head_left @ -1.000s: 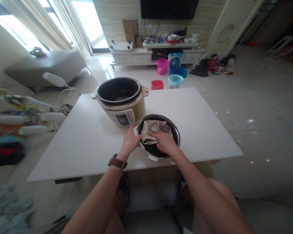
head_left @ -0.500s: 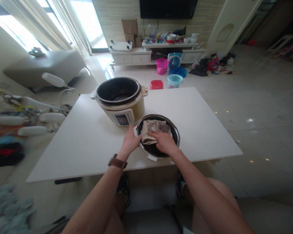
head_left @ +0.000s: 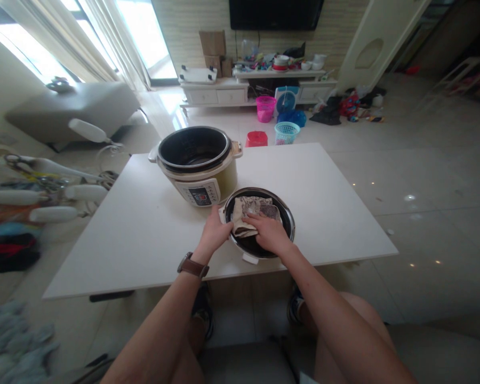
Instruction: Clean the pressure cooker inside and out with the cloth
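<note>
You sit at a white table [head_left: 328,197] in a tiled living room; beyond its far edge stand a pink basket [head_left: 266,111] and a light-blue basket [head_left: 287,133], with a low white cabinet [head_left: 202,97] behind. A cooker [head_left: 226,181], its top open, stands near the far edge, left of centre. Just in front of it, close to your near edge, a round dark lid [head_left: 253,246] holds a folded cloth [head_left: 240,213]. Your left hand [head_left: 214,232] closes thumb and fingers on the lid's left rim; your right hand [head_left: 271,233] lies with fingers extended, loosely parted, on the cloth. Wide tabletop stretches right of the lid, and more lies left.
</note>
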Demonstrator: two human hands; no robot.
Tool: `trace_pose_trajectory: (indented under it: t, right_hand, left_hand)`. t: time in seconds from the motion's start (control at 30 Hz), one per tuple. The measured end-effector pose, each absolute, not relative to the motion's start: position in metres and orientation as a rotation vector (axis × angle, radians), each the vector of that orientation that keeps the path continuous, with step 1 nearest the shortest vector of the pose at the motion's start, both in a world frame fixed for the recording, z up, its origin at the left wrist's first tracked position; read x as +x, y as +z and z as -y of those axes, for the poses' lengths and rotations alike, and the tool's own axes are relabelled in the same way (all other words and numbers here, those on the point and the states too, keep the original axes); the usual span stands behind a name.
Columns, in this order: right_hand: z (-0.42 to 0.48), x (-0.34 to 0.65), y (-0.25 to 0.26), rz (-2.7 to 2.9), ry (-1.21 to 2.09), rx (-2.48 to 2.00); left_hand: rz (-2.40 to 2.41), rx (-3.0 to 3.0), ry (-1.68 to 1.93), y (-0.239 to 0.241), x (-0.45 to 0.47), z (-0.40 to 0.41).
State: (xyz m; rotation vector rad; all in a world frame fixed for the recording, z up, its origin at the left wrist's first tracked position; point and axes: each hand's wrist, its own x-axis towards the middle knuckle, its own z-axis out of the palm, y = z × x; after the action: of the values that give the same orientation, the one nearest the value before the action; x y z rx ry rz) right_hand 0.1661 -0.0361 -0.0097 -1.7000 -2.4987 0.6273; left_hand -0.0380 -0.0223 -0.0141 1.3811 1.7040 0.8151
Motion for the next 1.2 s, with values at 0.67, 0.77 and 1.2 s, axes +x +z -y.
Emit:
trace_pose_trajectory:
  t: [0.67, 0.77, 1.2]
  right_hand:
    - [0.037, 0.1644, -0.0046, 2.5, 0.631, -1.719]
    - [0.0366, 0.1646, -0.0058, 2.504, 0.633, -1.715]
    - [0.0379, 0.1648, -0.0062, 2.5, 0.617, -1.71]
  left_hand:
    - [-1.698, 1.392, 0.806, -0.0162, -0.0388, 0.0224]
    - [-1.709, 1.389, 0.792, -0.0173, -0.0392, 0.0225]
    - [-1.688, 1.316, 0.751, -0.0088, -0.0359, 0.0233]
